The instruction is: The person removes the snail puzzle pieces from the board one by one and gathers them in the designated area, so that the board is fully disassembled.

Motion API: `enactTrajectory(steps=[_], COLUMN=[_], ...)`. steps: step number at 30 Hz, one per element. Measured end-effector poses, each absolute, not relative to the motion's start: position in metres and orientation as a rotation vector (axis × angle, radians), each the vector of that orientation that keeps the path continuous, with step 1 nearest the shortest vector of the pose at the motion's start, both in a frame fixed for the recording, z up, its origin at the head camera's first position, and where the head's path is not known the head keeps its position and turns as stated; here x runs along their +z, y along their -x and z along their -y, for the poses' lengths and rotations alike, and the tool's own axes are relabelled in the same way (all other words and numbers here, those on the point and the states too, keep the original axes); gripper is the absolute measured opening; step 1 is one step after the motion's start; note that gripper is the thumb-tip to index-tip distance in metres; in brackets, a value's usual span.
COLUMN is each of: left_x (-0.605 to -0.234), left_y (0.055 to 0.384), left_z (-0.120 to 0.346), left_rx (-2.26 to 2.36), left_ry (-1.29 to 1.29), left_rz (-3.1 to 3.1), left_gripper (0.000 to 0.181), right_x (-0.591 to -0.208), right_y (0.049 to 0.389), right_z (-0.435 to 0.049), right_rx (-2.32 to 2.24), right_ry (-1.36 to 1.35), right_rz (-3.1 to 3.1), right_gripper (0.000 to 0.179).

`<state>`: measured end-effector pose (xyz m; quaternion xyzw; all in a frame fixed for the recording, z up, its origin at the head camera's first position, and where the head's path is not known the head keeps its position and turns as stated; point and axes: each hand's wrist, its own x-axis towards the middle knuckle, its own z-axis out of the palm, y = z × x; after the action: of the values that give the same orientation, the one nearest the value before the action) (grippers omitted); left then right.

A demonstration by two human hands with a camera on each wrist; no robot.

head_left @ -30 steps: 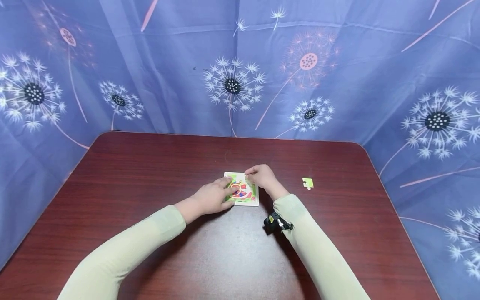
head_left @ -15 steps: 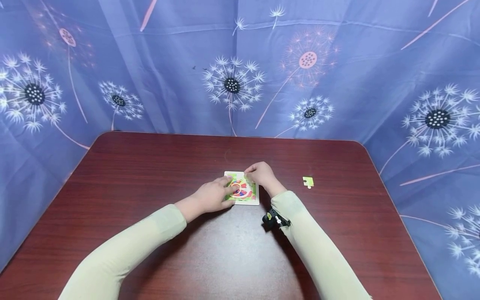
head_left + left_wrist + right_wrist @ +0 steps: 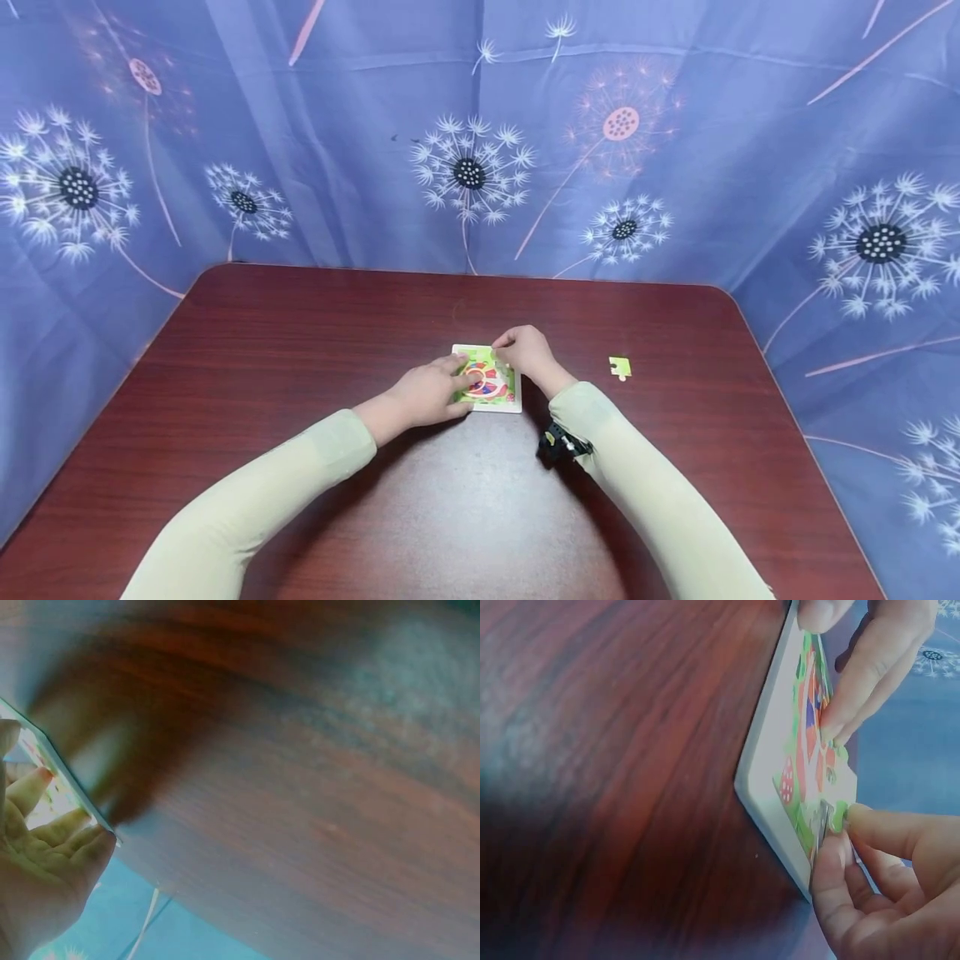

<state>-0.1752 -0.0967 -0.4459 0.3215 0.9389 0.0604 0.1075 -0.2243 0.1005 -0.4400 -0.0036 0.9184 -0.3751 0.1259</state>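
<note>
A square jigsaw board (image 3: 497, 409) with a white rim and a colourful picture lies flat on the table. My left hand (image 3: 423, 395) rests on its left side, fingers spread over the picture and thumb by the near edge. At the board's upper right, my right hand (image 3: 531, 353) pinches a small green puzzle piece (image 3: 839, 816) between thumb and forefinger. In the right wrist view that piece is tilted, close over a gap in the picture, and the fingertips hide part of it. The left wrist view catches the left hand (image 3: 52, 862) along the board's edge.
Another yellow-green puzzle piece (image 3: 620, 367) lies on the dark red wooden table (image 3: 337, 325), to the right of the board. A blue curtain (image 3: 360, 108) with dandelion prints hangs behind the table and at its sides. A black camera (image 3: 558, 444) is strapped at the right wrist.
The right hand stays at the board's upper right corner with only slight shifts of fingers and wrist. The left hand keeps its place on the board. The head view has moved a little.
</note>
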Motion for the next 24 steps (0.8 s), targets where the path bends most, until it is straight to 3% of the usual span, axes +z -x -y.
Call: enactTrajectory(steps=[24], left_x=[-0.4476], left_y=[0.1746], left_z=[0.0952], left_rx=[0.16], left_ry=[-0.968], left_rz=[-2.782], left_gripper=[0.054], right_x=[-0.4427], right_y=[0.2249], right_z=[-0.1052], right_rx=[-1.203], right_ry=[0.077], right_rz=[-2.616], right_gripper=[0.012])
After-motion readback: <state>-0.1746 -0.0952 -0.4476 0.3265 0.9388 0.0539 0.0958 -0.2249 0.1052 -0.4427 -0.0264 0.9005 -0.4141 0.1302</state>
